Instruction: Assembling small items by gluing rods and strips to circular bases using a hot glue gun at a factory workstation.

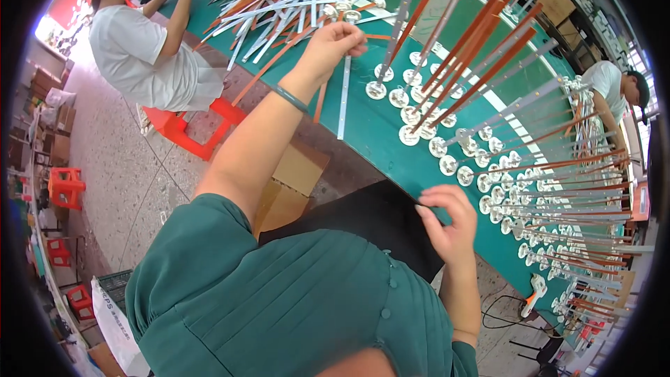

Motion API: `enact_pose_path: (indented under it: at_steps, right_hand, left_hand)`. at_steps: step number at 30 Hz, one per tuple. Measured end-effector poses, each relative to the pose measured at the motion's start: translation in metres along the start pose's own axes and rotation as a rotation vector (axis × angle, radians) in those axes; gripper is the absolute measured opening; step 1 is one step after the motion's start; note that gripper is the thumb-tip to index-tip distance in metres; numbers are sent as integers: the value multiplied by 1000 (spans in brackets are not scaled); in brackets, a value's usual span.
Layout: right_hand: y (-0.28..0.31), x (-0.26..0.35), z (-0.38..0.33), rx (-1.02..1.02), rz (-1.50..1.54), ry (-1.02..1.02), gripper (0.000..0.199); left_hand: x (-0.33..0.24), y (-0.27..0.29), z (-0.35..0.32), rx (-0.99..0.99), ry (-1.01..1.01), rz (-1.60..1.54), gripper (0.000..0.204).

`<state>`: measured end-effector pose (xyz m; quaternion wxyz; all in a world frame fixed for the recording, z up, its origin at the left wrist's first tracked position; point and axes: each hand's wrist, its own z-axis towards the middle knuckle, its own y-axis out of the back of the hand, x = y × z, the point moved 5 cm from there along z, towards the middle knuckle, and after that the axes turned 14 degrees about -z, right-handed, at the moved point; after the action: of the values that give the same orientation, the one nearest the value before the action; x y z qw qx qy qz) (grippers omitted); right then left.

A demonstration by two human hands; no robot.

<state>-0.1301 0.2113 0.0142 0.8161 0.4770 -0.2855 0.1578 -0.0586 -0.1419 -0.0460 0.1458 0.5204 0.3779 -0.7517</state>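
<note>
My left hand (332, 50) reaches over the table beside a pile of silver and orange-brown strips (279, 10) with white round bases. Its fingers are curled closed, and whatever they may pinch is hidden. Just below it a silver strip (344, 101) lies across the table edge; I cannot tell if the hand touches it. At the near edge my right hand (452, 222) is bent with thumb and fingers apart, nothing in it. To its right stand many upright strips on white round bases (447, 164), in rows.
The green table (380, 136) curves away to the right. A hot glue gun (536, 294) with a black cord sits at its edge. One person (150, 49) works at the far left near a red stool (188, 132), another (611, 94) at the far right. A cardboard box (300, 167) stands below.
</note>
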Motion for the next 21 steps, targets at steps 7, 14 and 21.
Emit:
enact_pose_path:
  at_steps: [7,14,21]
  right_hand:
    - [-56,-3,37,126,134,-56,13]
    - [-69,-2,48,121,134,-73,15]
    - [-73,-6,40,117,137,-107,15]
  left_hand:
    - [-29,-2,-21,-29,-165,-248,14]
    - [-31,-12,-25,21,-192,-189,13]
    - [-27,-35,-24,126,-85,-173,35]
